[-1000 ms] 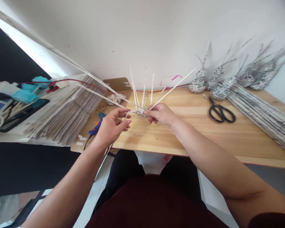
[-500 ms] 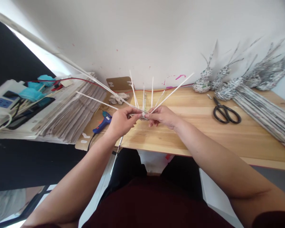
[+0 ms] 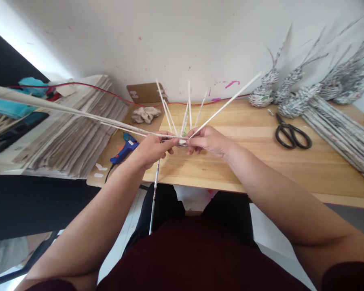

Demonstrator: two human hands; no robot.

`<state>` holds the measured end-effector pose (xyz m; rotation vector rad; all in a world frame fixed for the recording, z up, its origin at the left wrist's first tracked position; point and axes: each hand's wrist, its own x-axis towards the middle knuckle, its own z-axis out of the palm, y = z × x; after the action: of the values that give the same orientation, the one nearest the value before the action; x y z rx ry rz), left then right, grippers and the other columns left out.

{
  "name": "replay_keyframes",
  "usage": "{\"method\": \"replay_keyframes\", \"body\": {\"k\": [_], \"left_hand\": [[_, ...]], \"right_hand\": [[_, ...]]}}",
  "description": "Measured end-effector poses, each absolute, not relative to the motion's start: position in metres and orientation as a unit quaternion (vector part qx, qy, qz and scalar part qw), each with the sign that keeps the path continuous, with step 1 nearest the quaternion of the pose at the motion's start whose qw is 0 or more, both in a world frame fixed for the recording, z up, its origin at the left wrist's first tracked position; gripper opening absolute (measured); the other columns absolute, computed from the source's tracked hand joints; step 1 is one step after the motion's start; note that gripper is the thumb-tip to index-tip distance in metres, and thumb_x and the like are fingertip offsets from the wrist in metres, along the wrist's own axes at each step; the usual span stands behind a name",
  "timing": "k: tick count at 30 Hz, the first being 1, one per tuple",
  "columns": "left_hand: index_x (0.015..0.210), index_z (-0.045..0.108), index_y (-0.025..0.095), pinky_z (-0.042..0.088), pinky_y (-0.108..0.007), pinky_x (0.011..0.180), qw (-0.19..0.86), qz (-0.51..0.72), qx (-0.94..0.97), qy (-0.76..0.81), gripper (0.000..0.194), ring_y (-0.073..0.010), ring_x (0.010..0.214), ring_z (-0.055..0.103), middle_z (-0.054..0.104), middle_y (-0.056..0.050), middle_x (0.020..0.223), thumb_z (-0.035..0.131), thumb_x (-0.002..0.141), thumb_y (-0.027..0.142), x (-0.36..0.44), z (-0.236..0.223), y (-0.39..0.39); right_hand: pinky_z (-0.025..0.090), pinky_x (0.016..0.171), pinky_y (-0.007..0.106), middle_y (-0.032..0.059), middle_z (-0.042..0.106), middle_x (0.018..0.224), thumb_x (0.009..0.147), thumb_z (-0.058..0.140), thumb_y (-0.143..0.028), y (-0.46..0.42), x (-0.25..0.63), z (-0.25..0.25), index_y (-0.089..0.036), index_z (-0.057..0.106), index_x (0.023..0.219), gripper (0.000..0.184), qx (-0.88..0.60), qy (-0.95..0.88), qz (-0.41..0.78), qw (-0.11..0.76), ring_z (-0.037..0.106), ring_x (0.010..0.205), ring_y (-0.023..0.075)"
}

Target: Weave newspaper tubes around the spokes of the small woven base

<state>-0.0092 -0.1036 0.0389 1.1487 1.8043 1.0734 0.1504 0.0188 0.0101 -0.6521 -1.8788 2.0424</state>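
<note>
Between my hands, over the near part of the wooden table, is a small woven base (image 3: 182,142) of rolled paper, mostly covered by my fingers. Several white paper sticks (image 3: 189,105) fan upward from it. My left hand (image 3: 157,148) is closed on its left side, thumb on top. A long paper stick (image 3: 79,114) runs from the base past that hand to the far left, and another (image 3: 154,190) hangs below it. My right hand (image 3: 206,140) pinches the right side, beside a stick (image 3: 227,104) that slants up to the right.
Black scissors (image 3: 293,135) lie on the table (image 3: 245,161) at right, near a bundle of paper rolls (image 3: 339,137) and several woven gourd shapes (image 3: 262,91). To the left are a blue glue gun (image 3: 124,149), a crumpled cloth (image 3: 145,114) and stacked paper (image 3: 75,133).
The long stick at left has swung down from a steep slant to nearly level. Both hands stay closed at the base. The camera view has shifted slightly.
</note>
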Motion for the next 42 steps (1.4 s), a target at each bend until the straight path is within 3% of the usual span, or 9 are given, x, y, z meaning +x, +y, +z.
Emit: {"method": "replay_keyframes", "body": {"k": [6, 15, 25, 33, 38, 42], "left_hand": [[0.079, 0.071, 0.016, 0.037, -0.018, 0.044, 0.353, 0.444, 0.467, 0.678, 0.026, -0.0099, 0.054, 0.055, 0.063, -0.001, 0.064, 0.079, 0.073, 0.04, -0.009, 0.035, -0.106], [0.091, 0.08, 0.017, 0.052, -0.023, 0.056, 0.274, 0.486, 0.49, 0.669, 0.028, -0.0131, 0.064, 0.063, 0.074, -0.005, 0.079, 0.082, 0.071, 0.036, -0.008, 0.033, -0.114], [0.086, 0.082, 0.026, 0.05, -0.03, 0.071, 0.093, 0.426, 0.609, 0.663, 0.011, -0.0179, 0.074, 0.063, 0.071, -0.003, 0.077, 0.079, 0.078, 0.034, -0.01, 0.034, -0.12], [0.088, 0.081, 0.028, 0.049, -0.03, 0.072, 0.073, 0.423, 0.623, 0.653, 0.009, -0.0183, 0.075, 0.063, 0.072, -0.002, 0.08, 0.078, 0.08, 0.03, -0.01, 0.034, -0.123], [0.09, 0.077, 0.022, 0.051, -0.026, 0.06, 0.136, 0.454, 0.54, 0.695, 0.019, -0.0167, 0.071, 0.064, 0.072, -0.004, 0.086, 0.076, 0.08, 0.038, -0.008, 0.024, -0.118], [0.087, 0.075, 0.021, 0.051, -0.021, 0.054, 0.118, 0.467, 0.534, 0.695, 0.018, -0.0159, 0.076, 0.064, 0.07, -0.007, 0.095, 0.075, 0.08, 0.037, -0.006, 0.02, -0.116]], "right_hand": [[0.049, 0.048, 0.019, 0.0042, 0.069, 0.061, 0.075, 0.08, -0.019, 0.02, 0.151, 0.009, -0.014, 0.07, 0.074, 0.011, -0.216, -0.663, 0.701, 0.152, 0.069, 0.059, 0.0153], [0.052, 0.053, 0.021, 0.0029, 0.071, 0.065, 0.08, 0.076, -0.023, 0.018, 0.154, 0.009, -0.016, 0.066, 0.083, 0.012, -0.182, -0.698, 0.664, 0.198, 0.07, 0.064, 0.0151], [0.053, 0.06, 0.023, 0.0033, 0.072, 0.072, 0.084, 0.069, -0.022, 0.016, 0.158, 0.011, -0.016, 0.069, 0.088, 0.008, -0.153, -0.744, 0.608, 0.229, 0.069, 0.069, 0.0132], [0.055, 0.068, 0.027, 0.0026, 0.072, 0.076, 0.084, 0.068, -0.022, 0.012, 0.159, 0.013, -0.017, 0.071, 0.089, 0.008, -0.145, -0.757, 0.581, 0.264, 0.067, 0.071, 0.0137], [0.053, 0.063, 0.025, 0.0033, 0.072, 0.074, 0.084, 0.067, -0.022, 0.013, 0.158, 0.011, -0.016, 0.069, 0.089, 0.008, -0.157, -0.755, 0.59, 0.24, 0.069, 0.069, 0.0139], [0.053, 0.063, 0.024, 0.0036, 0.074, 0.076, 0.083, 0.065, -0.017, 0.014, 0.157, 0.011, -0.016, 0.07, 0.092, 0.01, -0.165, -0.748, 0.606, 0.214, 0.07, 0.072, 0.0146]]}}
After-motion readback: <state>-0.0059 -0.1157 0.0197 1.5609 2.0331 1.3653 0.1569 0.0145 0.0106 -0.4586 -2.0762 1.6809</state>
